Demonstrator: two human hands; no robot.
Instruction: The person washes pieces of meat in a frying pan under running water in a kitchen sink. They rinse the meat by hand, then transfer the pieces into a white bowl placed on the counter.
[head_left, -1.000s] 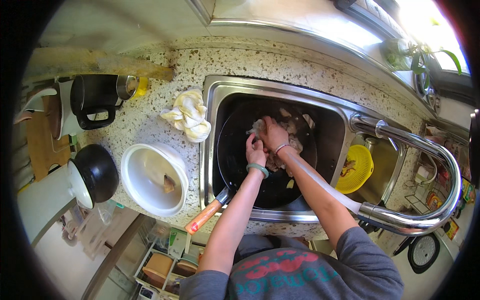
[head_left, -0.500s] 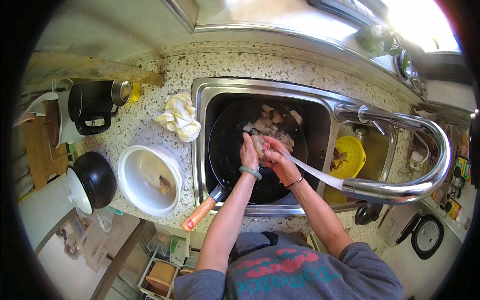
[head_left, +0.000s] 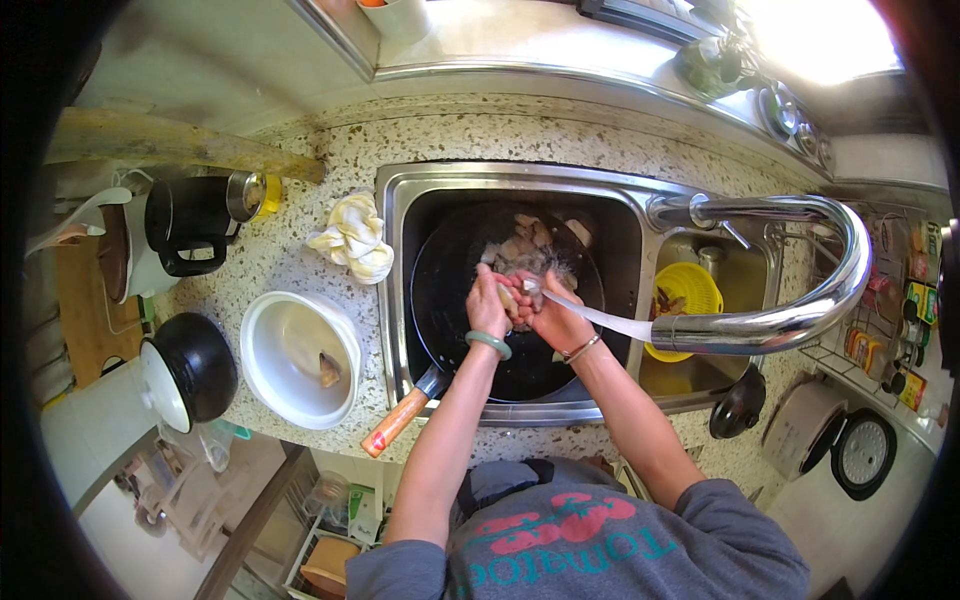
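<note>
Over a dark wok in the left sink basin, both hands are cupped together beneath running water. My left hand, with a green bangle at its wrist, curls around a pale piece of meat. Palm up, my right hand supports the same piece from the other side; splashing water partly hides the fingers. The stream from the chrome faucet lands on the right palm. Several pieces of raw meat lie in the wok just beyond my fingers. The wok's wooden handle points toward me over the sink's front edge.
A yellow colander sits in the right basin, under the faucet's arch. Left of the sink are a crumpled cloth, a white bowl with one brown piece inside, and a black pot. A black lid-like object is at the right front.
The right hand has turned more palm-up and spread under the stream, and the water now splashes off it. The view has shifted slightly; the meat stays between both hands.
</note>
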